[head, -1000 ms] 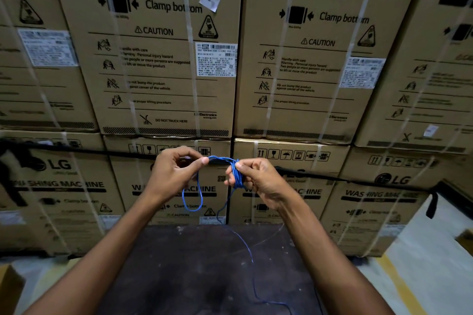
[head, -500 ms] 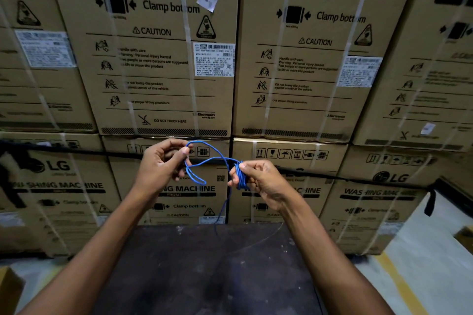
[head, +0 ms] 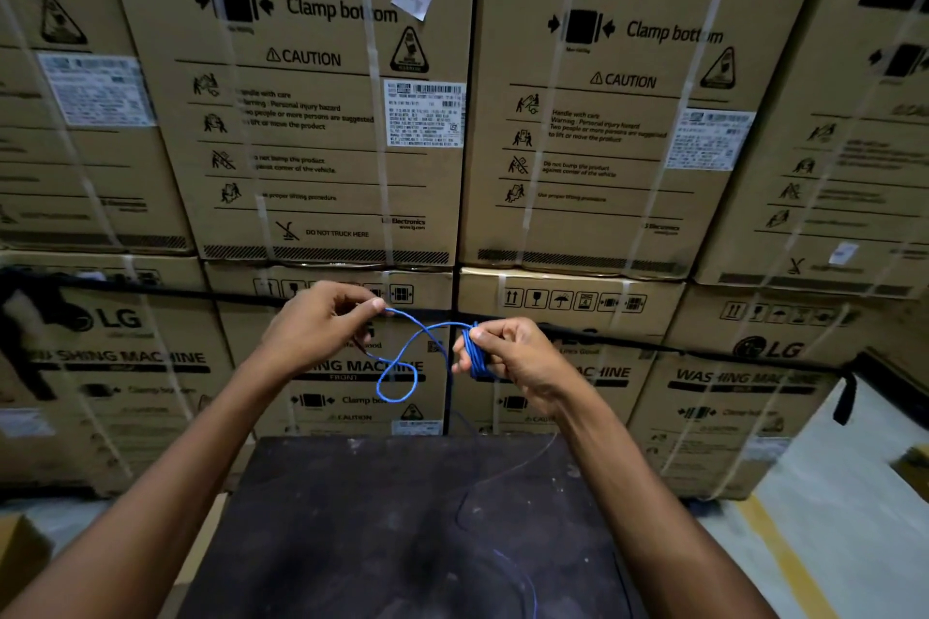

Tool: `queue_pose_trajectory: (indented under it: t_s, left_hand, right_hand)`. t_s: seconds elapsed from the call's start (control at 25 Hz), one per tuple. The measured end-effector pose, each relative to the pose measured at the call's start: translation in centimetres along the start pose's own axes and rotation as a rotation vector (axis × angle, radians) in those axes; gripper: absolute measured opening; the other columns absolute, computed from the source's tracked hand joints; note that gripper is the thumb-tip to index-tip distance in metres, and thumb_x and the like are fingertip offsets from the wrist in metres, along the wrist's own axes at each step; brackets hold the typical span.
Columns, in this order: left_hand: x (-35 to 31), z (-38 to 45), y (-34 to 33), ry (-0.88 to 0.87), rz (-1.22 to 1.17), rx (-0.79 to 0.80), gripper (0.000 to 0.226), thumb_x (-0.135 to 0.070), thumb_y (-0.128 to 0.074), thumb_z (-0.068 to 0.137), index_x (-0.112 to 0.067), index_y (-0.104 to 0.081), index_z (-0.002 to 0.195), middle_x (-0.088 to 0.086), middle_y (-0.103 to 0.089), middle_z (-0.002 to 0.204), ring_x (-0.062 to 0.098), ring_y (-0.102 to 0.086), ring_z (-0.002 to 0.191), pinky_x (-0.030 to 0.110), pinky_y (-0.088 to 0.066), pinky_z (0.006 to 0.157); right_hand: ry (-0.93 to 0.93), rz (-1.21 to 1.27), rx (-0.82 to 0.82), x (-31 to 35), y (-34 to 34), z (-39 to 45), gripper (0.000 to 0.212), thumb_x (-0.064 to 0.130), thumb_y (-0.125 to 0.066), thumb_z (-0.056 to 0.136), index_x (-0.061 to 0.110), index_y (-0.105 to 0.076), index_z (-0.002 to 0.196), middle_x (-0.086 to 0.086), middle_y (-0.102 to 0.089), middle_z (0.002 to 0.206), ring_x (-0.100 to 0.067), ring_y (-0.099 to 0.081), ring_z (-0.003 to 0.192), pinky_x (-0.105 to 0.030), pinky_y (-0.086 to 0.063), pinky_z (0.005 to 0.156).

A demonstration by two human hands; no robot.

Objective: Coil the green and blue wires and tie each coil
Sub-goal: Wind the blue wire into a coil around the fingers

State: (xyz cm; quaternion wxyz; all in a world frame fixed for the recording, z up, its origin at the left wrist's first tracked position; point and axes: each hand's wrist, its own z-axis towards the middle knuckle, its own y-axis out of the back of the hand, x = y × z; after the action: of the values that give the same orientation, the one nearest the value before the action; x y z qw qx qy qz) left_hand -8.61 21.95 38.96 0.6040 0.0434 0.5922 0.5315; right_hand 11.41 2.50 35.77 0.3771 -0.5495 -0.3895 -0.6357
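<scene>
- Two hands up over a dark surface, stacked boxes behind.
- Right hand: grip curled round a small blue coil, thumb pressed on top of the turns.
- Left hand: thumb and forefinger pinching the free blue wire just past the coil; slack between the hands drops into one twisted loop.
- Tail of the wire hangs down from the coil and trails faintly across the surface toward the near edge.
- Green wire: not seen.
- Step in hand, as judged: laying the next turn on the blue coil.
- To do it well: untwist the hanging loop first so it lies flat, not kinked.
- Keep the right thumb clamping the turns so none spring off.
- Feed with light tension and match each turn to the last.
- Leave enough tail for the tie.
</scene>
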Motion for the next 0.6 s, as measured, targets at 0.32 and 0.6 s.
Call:
queue_pose_trajectory:
  t_s: [0.32,0.6]
  left_hand:
    - [-1.8,-0.1,-1.1,-0.156,-0.377,0.110,0.033,-0.043,-0.063,0.096,-0.017,-0.076,0.080,0.009,-0.065,0.064,0.007,-0.055,0.067,0.024,-0.043,0.067]
    - [-0.5,0.0,0.9,0.008,-0.949,-0.094,0.025,-0.043,-0.075,0.080,-0.019,-0.070,0.073,-0.001,-0.041,0.064,0.006,-0.039,0.057,0.012,-0.039,0.053]
  right_hand:
    - [-0.042,-0.140,0.027,-0.7,-0.3,0.1,0.030,0.020,-0.052,0.105,0.013,-0.076,0.088,-0.011,-0.075,0.080,-0.023,-0.070,0.082,-0.049,-0.051,0.093]
    - [-0.077,-0.202,-0.012,-1.1,0.5,-0.6,0.030,0.017,-0.051,0.106,-0.002,-0.073,0.097,-0.009,-0.073,0.077,-0.022,-0.069,0.081,-0.035,-0.048,0.080]
